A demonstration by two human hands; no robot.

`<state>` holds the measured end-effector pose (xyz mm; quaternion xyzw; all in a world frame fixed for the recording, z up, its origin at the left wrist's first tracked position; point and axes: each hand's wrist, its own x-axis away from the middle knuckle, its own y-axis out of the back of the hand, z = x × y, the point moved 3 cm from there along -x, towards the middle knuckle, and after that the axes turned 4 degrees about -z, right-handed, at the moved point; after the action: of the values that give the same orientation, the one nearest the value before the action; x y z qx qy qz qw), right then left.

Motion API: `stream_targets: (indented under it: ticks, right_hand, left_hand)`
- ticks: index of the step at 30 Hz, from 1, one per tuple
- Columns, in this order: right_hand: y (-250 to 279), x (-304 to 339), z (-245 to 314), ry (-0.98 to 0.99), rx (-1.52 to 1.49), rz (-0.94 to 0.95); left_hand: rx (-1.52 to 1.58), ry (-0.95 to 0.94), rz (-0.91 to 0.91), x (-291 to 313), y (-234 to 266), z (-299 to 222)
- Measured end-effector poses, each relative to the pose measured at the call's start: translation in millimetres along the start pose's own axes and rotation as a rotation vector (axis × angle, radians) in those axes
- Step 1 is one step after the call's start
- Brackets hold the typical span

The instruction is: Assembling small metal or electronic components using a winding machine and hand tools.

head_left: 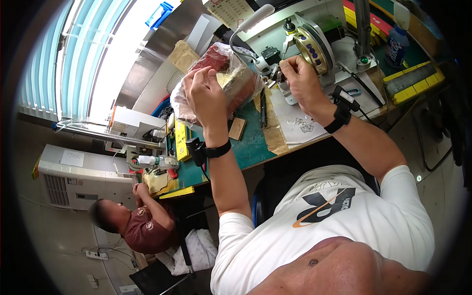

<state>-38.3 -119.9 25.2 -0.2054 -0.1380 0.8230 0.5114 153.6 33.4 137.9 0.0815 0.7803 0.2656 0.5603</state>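
My left hand [204, 93] hovers in front of a clear plastic bag [241, 81] with red and tan contents, and covers part of it. Its fingers are loosely bent and apart, with nothing visible in them. My right hand [302, 83] is at the front of a small bench machine with a gold-rimmed round wheel [309, 49]. Thumb and forefinger there are pinched together beside small metal parts [270, 73]; what they hold is too small to make out. Below that hand lies white paper [290, 120] with a cluster of small metal pieces [307, 126].
A white lamp [255, 18] arches over the green bench mat [253, 147]. Dark tweezers [263, 108] and a small wooden block [237, 129] lie on the bench. A blue bottle [396, 46] and yellow-edged trays [413, 81] stand right. Another person [147, 221] sits at the left.
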Motion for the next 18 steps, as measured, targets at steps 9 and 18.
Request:
stream_targets:
  ticks: [9, 18]
  right_hand:
    - [0.8, -2.2, -2.6, 0.025, 0.060, 0.001]
    - [-2.4, 2.4, -2.1, 0.056, 0.002, -0.073]
  left_hand:
    - [1.006, 0.617, 0.067, 102.1, -101.9, -50.0]
    - [1.267, 0.821, 0.430, 122.0, -118.4, -60.1]
